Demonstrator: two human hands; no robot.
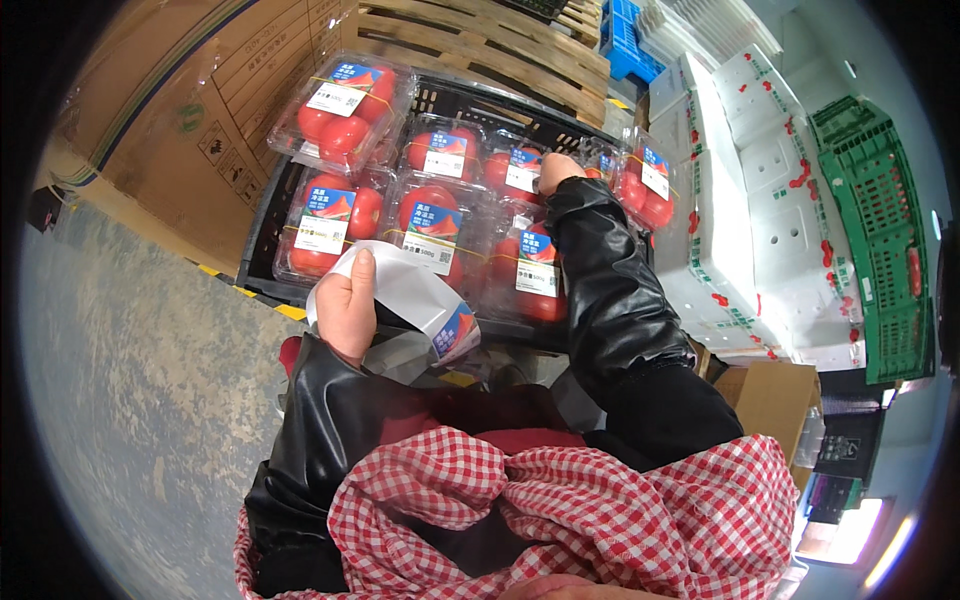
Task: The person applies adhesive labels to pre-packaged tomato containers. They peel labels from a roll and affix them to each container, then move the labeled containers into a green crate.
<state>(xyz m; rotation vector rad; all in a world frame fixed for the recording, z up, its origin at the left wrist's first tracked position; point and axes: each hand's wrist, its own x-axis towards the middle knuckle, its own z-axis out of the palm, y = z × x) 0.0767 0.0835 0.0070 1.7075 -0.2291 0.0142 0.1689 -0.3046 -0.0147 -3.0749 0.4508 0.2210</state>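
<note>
My left hand (pixel 346 304) grips a strip of printed labels on white backing paper (pixel 409 289), its thumb on top, in front of the crate. A blue and red label shows at the strip's right end. My right hand (pixel 559 172) is over the tomato packs towards the crate's far right; its fingertips are hidden, so its hold cannot be made out. Clear plastic boxes of red tomatoes, such as a front left one (pixel 321 225) and a front middle one (pixel 431 232), fill the black plastic crate (pixel 259 262). They bear labels and yellow bands. Another tomato box (pixel 343 112) rests higher at the back left.
A large cardboard box (pixel 172 97) stands at the left, wooden pallets (pixel 480 45) lie behind the crate. Stacked white foam boxes (pixel 720 217) and green plastic crates (pixel 881 240) are at the right. Below them is an open cardboard box (pixel 776 405). A blue plastic crate (pixel 626 41) is farther back.
</note>
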